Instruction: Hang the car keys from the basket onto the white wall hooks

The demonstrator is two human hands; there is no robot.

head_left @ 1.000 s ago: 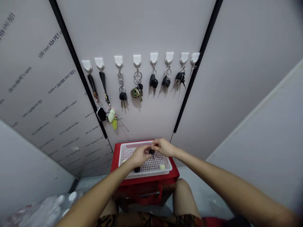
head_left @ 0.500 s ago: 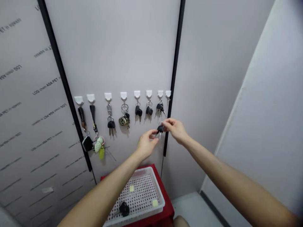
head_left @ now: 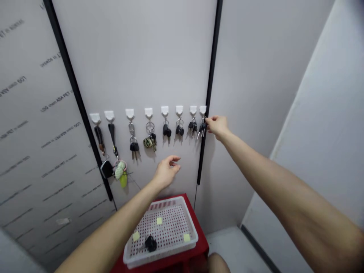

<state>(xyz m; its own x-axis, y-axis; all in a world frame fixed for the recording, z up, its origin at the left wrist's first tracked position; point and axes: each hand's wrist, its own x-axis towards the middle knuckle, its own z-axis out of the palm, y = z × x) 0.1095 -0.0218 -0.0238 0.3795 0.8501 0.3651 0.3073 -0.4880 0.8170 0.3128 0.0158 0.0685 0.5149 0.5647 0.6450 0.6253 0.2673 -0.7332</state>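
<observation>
My right hand (head_left: 217,126) is raised to the rightmost white wall hook (head_left: 202,110) and pinches a black key set (head_left: 201,129) that hangs at that hook. My left hand (head_left: 166,171) hovers lower, in front of the wall, fingers loosely apart and holding nothing. Several other white hooks in the row carry key sets, such as the black keys (head_left: 179,130) and the round green fob (head_left: 147,143). Below, a white perforated tray (head_left: 187,220) holds one black key (head_left: 149,243) and yellow tags (head_left: 159,220).
The tray sits on a red stool (head_left: 197,251) against the wall. A black strip (head_left: 209,87) runs down the wall just right of the hooks, another (head_left: 76,102) at the left. My knee (head_left: 217,264) shows at the bottom edge.
My right hand carried the black key set up from the tray to the rightmost hook. My left hand let go of it and dropped back, open.
</observation>
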